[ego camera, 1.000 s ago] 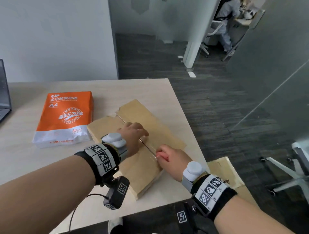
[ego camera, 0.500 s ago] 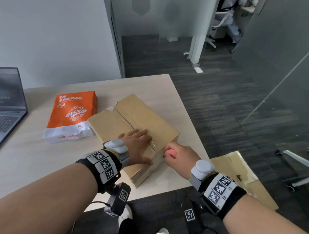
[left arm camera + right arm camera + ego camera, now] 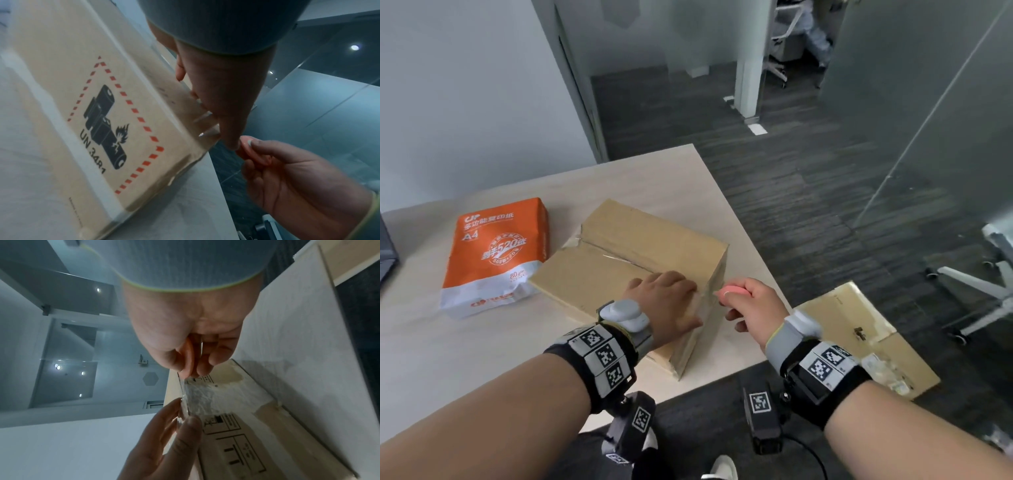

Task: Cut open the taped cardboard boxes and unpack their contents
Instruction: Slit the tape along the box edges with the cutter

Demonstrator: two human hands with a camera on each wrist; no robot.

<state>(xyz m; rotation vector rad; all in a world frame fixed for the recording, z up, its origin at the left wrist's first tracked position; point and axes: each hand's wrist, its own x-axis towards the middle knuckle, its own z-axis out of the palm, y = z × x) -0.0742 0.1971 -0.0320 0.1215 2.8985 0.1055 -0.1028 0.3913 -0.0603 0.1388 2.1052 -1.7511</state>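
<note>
A taped brown cardboard box (image 3: 633, 253) lies on the pale table (image 3: 482, 359), its top seam slit along the middle. My left hand (image 3: 671, 298) rests flat on the box's near right end, with the thumb down the end face. My right hand (image 3: 750, 305) pinches a small pink cutter (image 3: 734, 291), held just off the top edge of that end face. The left wrist view shows the box's side (image 3: 82, 81) with a battery warning label, and the cutter (image 3: 246, 151) beside my left thumb. In the right wrist view the cutter (image 3: 188, 353) points at wrinkled clear tape (image 3: 197, 395) on the end.
An orange A4 paper ream (image 3: 496, 253) lies left of the box. A laptop edge (image 3: 387, 253) shows at far left. Another cardboard box (image 3: 859, 329) sits on the floor right of the table corner, near an office chair base (image 3: 979, 284) and a glass wall (image 3: 928, 137).
My right hand drew the cutter along the top seam toward me and off the box's near end. My left hand slid with it to that end.
</note>
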